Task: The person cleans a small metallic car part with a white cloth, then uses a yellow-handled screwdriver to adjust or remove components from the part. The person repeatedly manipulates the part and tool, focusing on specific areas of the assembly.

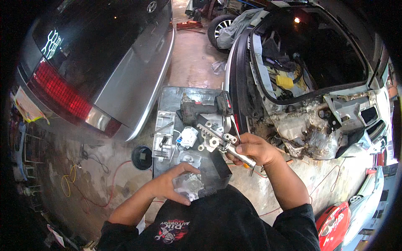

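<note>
Right hand (255, 149): fingers curled around silvery metal assembly (217, 141), toothed, round-shafted, above dark flat tabletop (201, 93).
Left hand (172, 183): fingers and thumb pinching clear moulded plastic piece (192, 183) by tabletop's near end.
Compartmented pale-grey plastic case (168, 120): slim dark pieces inside.

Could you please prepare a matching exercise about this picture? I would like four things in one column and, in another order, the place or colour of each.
Things
1. cordless driver
2. toothed metal part
3. round black bucket
4. taillight of the left vehicle

Places and colours
A. standing on the floor
B. mostly red, with a clear section
C. lying at the far end of the table
D. held in the right grip

Right pairs: 1-C, 2-D, 3-A, 4-B
</note>
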`<control>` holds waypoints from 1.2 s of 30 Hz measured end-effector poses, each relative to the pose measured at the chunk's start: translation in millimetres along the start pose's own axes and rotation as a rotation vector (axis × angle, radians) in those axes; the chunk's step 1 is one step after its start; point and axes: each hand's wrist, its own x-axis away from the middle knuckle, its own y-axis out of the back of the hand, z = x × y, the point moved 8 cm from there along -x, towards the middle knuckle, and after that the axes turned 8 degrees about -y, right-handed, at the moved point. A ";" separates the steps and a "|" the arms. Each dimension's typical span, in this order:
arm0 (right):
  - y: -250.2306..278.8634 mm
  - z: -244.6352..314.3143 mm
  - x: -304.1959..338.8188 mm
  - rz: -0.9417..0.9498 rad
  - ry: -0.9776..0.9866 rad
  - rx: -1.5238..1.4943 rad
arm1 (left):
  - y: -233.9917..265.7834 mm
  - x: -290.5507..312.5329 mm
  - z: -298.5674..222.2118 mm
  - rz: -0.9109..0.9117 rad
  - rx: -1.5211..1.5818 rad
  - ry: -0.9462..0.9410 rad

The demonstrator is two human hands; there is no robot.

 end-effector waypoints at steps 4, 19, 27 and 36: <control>-5.6 -0.4 21.8 0.007 0.044 0.026 | 1.1 -15.5 -9.0 0.030 -0.048 0.029; -11.2 -51.0 32.1 0.162 0.041 -0.218 | -1.5 -43.6 -39.3 0.110 -0.225 -0.041; -4.9 -62.0 28.9 0.101 0.011 -0.134 | -0.9 -37.5 -34.9 0.082 -0.355 -0.046; 18.5 -97.4 26.1 -0.056 -0.047 -0.183 | -11.1 -22.9 51.8 -0.014 -0.326 0.023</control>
